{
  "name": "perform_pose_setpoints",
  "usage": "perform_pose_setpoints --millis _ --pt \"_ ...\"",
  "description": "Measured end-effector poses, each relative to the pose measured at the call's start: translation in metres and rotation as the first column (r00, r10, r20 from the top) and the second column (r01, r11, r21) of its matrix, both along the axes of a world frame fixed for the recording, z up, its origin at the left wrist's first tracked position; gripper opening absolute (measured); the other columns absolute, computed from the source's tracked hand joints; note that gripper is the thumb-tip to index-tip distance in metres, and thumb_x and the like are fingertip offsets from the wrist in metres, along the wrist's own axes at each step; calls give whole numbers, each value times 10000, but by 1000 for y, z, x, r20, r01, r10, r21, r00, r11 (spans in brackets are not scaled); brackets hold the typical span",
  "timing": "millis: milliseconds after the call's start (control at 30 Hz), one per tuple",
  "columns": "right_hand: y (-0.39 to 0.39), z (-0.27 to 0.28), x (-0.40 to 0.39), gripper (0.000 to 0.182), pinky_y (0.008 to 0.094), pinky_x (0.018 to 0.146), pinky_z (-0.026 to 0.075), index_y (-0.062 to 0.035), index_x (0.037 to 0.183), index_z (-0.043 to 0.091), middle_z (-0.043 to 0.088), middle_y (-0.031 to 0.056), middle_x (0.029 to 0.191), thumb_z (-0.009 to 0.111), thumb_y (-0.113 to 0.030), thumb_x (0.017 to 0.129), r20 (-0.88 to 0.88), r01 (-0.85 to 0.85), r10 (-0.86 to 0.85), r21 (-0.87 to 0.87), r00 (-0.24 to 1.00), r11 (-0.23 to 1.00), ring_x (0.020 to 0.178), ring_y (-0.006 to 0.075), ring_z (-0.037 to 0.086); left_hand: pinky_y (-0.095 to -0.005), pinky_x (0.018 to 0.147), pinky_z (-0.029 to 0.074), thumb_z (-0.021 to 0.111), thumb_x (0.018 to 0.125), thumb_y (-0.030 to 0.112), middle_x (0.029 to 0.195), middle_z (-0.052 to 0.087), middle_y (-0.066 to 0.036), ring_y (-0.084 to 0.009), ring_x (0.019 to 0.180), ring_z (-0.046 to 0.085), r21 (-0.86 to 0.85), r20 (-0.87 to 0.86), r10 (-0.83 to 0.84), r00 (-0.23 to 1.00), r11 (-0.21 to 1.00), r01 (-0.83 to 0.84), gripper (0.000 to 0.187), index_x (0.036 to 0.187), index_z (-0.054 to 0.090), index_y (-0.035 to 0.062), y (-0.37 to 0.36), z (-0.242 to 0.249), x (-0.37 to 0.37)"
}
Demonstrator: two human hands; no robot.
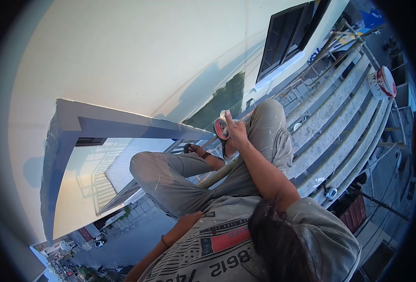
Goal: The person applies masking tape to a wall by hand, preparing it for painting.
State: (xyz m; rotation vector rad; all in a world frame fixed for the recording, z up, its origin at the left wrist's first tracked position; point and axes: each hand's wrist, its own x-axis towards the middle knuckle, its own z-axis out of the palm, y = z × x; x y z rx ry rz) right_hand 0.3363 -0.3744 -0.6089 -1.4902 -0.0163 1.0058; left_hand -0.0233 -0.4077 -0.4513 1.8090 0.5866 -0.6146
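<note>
My right hand (237,133) is closed around a roll of tape (220,128), held up beside my right knee. The roll has a pale outer edge and a red printed core. My left hand (188,221) lies against the lower edge of my printed grey shirt (226,239), by my waist. Its fingers are mostly hidden, so their grip cannot be made out. Ahead of the roll is a cream wall (137,56) with a dark green painted patch (222,101). A grey-blue painted ledge (137,123) juts from the wall on the left.
I sit on scaffolding with long, worn planks (330,117) to the right. A white and red paint bucket (381,83) stands at their far end, and a small roll (331,193) lies nearer. A dark-framed window (285,35) is in the wall. The street (123,239) lies far below.
</note>
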Motion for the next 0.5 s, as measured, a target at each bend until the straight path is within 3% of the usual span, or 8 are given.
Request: perform_pose_setpoints --millis 67,133,200,367,500 --pt "1 -3 -1 695 329 540 420 -6 757 695 601 40 687 693 -670 958 -33 10 -10 -19 999 1000 622 114 520 -504 839 518 580 1006 345 993 686 -235 -443 967 684 -47 85 60 995 997 -56 354 1150 645 28 1 3 -3" --pt "4 -22 0 739 321 526 456 17 757 717 641 62 669 710 -704 923 -18 33 -33 11 999 999 579 137 578 -494 840 521 593 1003 348 1011 690 -236 -438 975 682 -111 59 101 993 989 -94 365 1171 651 28 3 0 -8" --pt "4 -9 1 702 325 509 423 -6 759 703 607 43 659 699 -683 944 -8 36 -36 33 999 999 575 118 535 -435 885 534 622 1009 330 1041 714 -212 -399 1003 695 -110 64 117 991 988 -109 424 1279 645 3 6 29 11" --pt "8 -9 -1 653 332 469 387 -81 686 637 540 4 630 705 -676 945 19 23 -23 27 1000 999 543 100 488 -430 891 533 622 1012 326 1053 714 -209 -394 1010 694 -197 146 192 970 967 -161 429 1292 640 2 -2 36 8" --pt "6 12 -7 672 339 508 386 -30 748 686 555 7 665 698 -669 953 18 -26 26 5 1000 1000 592 101 479 -425 897 533 622 1014 323 1062 715 -206 -389 1016 693 -242 177 231 957 952 -185 433 1303 637 0 -4 26 -4"
